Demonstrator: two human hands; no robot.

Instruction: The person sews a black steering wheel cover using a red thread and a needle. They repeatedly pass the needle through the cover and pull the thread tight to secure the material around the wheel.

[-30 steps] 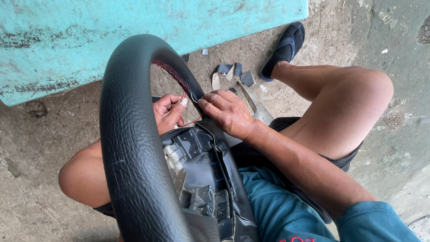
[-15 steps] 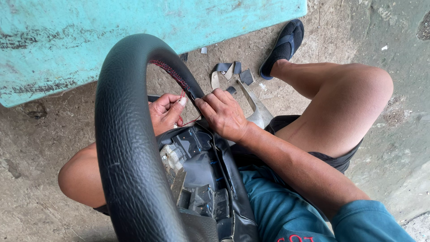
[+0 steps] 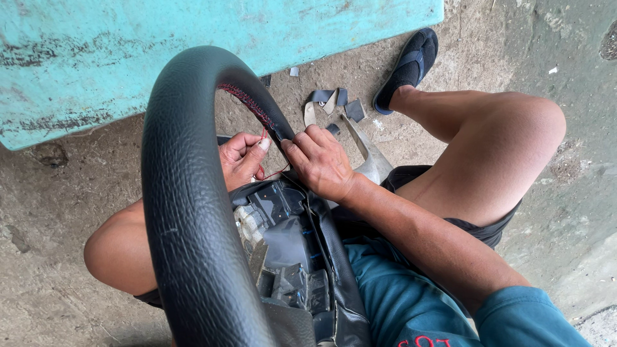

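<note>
Your black leather-wrapped steering wheel [image 3: 186,212] stands upright in your lap. Your right hand [image 3: 321,160] pinches the red-stitched seam [image 3: 247,103] on its inner rim. Your left hand [image 3: 241,157], fingers curled, holds the red thread [image 3: 273,173] beside it. Grey leather scraps [image 3: 334,103] lie beyond the wheel.

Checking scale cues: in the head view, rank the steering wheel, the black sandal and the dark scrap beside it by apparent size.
1. steering wheel, though nearest the camera, which exaggerates it.
2. black sandal.
3. dark scrap.
</note>
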